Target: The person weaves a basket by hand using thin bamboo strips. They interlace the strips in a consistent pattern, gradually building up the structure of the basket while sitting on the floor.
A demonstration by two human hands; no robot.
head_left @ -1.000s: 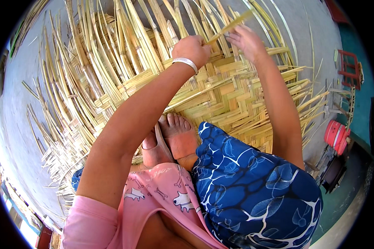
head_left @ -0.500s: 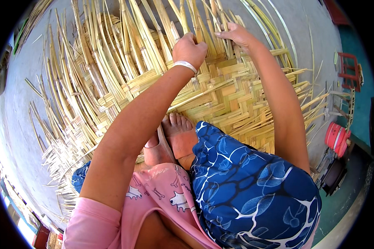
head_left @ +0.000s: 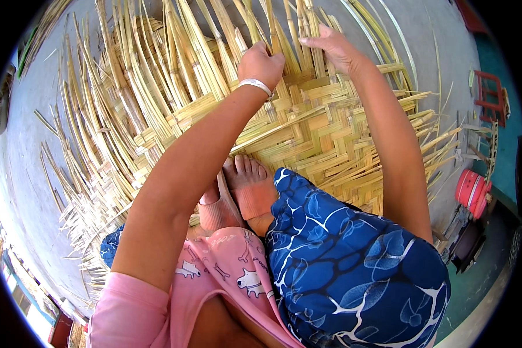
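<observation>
A partly woven mat (head_left: 313, 136) of pale yellow split cane lies under and in front of my feet, its near part in a zigzag weave. Long loose cane strips (head_left: 197, 58) stick out from its far side. My left hand (head_left: 261, 65) is closed round strips at the far middle of the weave, its fingertips partly hidden. To its right, my right hand (head_left: 335, 51) has its thumb laid across upright strips, with the fingers curled behind them. A pale band circles my left wrist.
My bare-toed feet (head_left: 249, 194) rest at the mat's near edge. Loose strips (head_left: 383, 40) lie on the grey floor (head_left: 37, 122) at the far right. Along the right side are a red chair-like frame (head_left: 489, 98) and a red round container (head_left: 471, 188).
My left hand has shifted slightly left and away from me. My right hand has moved a little to the right, and the strips beside it stand more upright.
</observation>
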